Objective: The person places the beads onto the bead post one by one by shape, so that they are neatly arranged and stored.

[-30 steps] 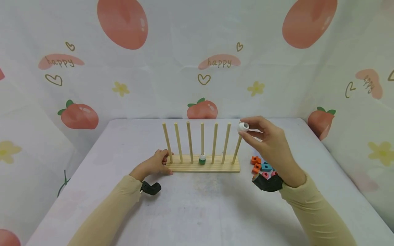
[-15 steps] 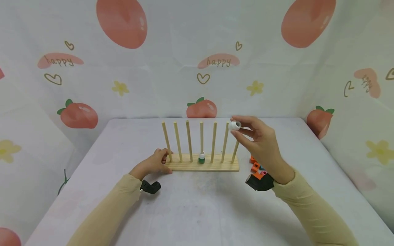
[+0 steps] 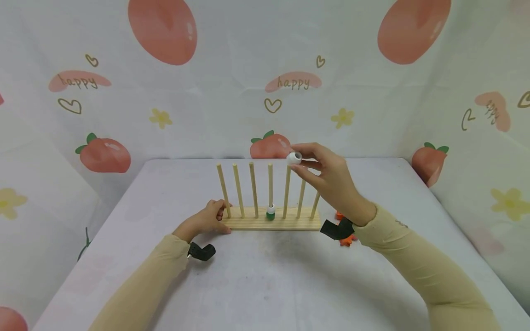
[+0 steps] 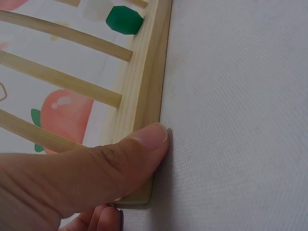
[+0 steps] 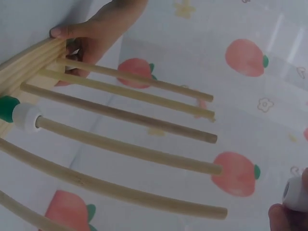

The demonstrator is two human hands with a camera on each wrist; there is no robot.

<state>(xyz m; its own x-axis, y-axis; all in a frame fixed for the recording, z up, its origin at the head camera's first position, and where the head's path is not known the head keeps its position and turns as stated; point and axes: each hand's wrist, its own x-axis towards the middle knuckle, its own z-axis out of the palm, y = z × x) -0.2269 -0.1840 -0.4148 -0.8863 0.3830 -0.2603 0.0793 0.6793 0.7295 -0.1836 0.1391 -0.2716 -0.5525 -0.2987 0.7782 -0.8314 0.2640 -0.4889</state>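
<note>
A wooden peg rack (image 3: 298, 224) with a row of several upright pegs stands on the table. On its middle peg a white bead (image 3: 271, 208) sits above a green bead (image 3: 271, 216). My left hand (image 3: 204, 222) grips the rack's left end, thumb (image 4: 110, 163) along the front edge and fingers behind. Between thumb and fingertips my right hand (image 3: 333, 179) pinches another white bead (image 3: 293, 159), its hole showing. In the head view that bead appears at the top of the fifth peg from the left; in the right wrist view it is apart from the peg tips.
Orange pieces (image 3: 347, 240) lie on the table right of the rack, partly covered by the right wrist and its black camera mount (image 3: 336, 229). A patterned cloth (image 3: 207, 92) hangs behind the table. A green cord (image 3: 85, 243) shows at the left edge.
My right hand has carried the white bead leftward, from above the rightmost peg to near the fifth peg, and slightly up. The left hand keeps its grip on the rack.
</note>
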